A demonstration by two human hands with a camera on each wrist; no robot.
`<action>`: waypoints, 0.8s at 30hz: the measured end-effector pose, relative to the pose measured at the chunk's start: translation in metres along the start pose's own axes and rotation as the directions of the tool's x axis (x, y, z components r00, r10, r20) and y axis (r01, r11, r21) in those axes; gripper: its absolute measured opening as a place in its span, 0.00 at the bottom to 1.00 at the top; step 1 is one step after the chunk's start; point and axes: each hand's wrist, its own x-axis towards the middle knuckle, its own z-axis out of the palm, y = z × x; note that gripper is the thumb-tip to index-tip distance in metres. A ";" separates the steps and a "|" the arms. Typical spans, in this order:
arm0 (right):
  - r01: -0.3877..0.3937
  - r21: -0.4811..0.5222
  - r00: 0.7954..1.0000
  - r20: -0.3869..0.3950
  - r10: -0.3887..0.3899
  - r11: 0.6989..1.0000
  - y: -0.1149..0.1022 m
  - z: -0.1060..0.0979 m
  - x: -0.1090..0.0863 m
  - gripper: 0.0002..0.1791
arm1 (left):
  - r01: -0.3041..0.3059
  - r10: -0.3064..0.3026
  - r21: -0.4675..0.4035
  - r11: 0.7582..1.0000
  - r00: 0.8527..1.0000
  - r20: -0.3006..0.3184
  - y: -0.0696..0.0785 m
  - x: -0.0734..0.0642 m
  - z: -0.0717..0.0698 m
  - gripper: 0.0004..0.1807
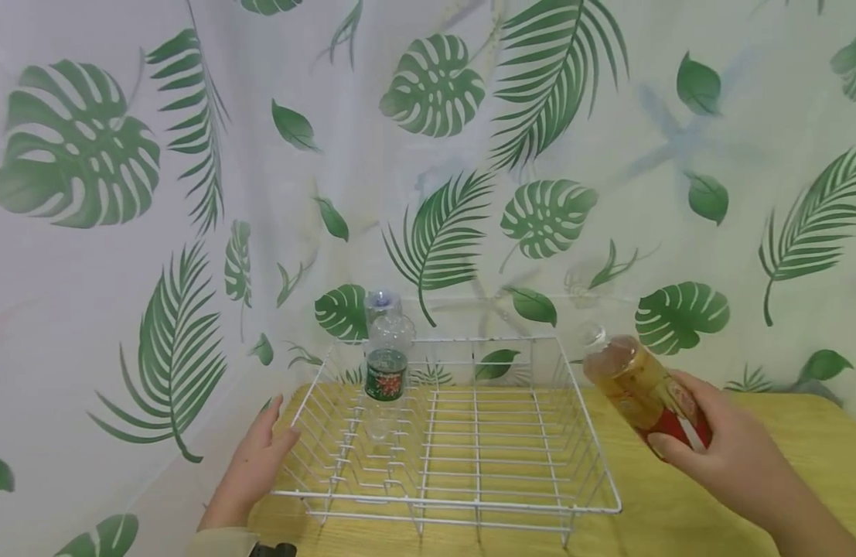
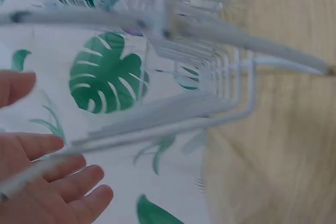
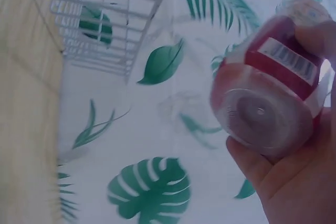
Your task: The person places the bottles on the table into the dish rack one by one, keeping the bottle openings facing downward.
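Note:
My right hand (image 1: 737, 452) grips a drink bottle (image 1: 636, 387) with a red and yellow label. It tilts in the air beside the right side of a white wire rack (image 1: 448, 495), its neck toward the upper left. In the right wrist view, the base of the drink bottle (image 3: 257, 116) faces the camera. My left hand (image 1: 257, 452) is at the rack's left side, fingers extended and holding nothing; whether it touches the wire I cannot tell. A clear plastic bottle (image 1: 386, 375) with a green label stands upright in the rack's left part.
The rack rests on a yellow wood-grain table (image 1: 782, 422). Behind and to the left hangs a white sheet (image 1: 608, 155) printed with green leaves. A small black object (image 1: 274, 550) shows at the bottom edge near the left sleeve (image 1: 222, 541).

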 end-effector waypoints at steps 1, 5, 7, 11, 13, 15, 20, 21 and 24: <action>0.025 -0.036 1.000 0.002 -0.025 0.999 -0.007 0.001 -0.001 0.44 | -0.014 0.014 0.024 1.000 1.000 -0.016 0.005 -0.002 0.000 0.45; 0.109 -0.157 0.994 0.040 -0.104 0.981 -0.035 0.007 -0.004 0.47 | -0.127 0.136 0.113 0.985 0.988 -0.079 0.031 -0.010 0.005 0.50; 0.130 -0.191 0.990 0.070 -0.118 0.973 -0.047 0.009 -0.003 0.47 | -0.212 0.230 0.162 0.964 0.968 -0.103 0.046 -0.015 0.012 0.50; 0.175 -0.246 0.983 0.095 -0.156 0.953 -0.067 0.016 -0.001 0.46 | -0.397 0.439 0.287 0.872 0.893 -0.100 0.081 -0.024 0.033 0.51; 0.207 -0.256 0.977 0.110 -0.184 0.944 -0.075 0.020 -0.002 0.44 | -0.480 0.533 0.344 0.807 0.843 -0.072 0.098 -0.029 0.046 0.52; 0.238 -0.261 0.969 0.130 -0.210 0.936 -0.082 0.025 -0.003 0.42 | -0.544 0.603 0.390 0.743 0.797 -0.038 0.114 -0.034 0.058 0.53; 0.316 -0.271 0.942 0.199 -0.269 0.909 -0.096 0.037 -0.008 0.42 | -0.667 0.728 0.463 0.583 0.682 0.066 0.147 -0.047 0.085 0.54; 0.335 -0.274 0.935 0.211 -0.284 0.901 -0.098 0.039 -0.009 0.42 | -0.686 0.746 0.476 0.551 0.660 0.088 0.153 -0.050 0.089 0.54; 0.384 -0.267 0.914 0.247 -0.322 0.884 -0.103 0.045 -0.010 0.42 | -0.741 0.781 0.479 0.470 0.602 0.165 0.168 -0.058 0.102 0.54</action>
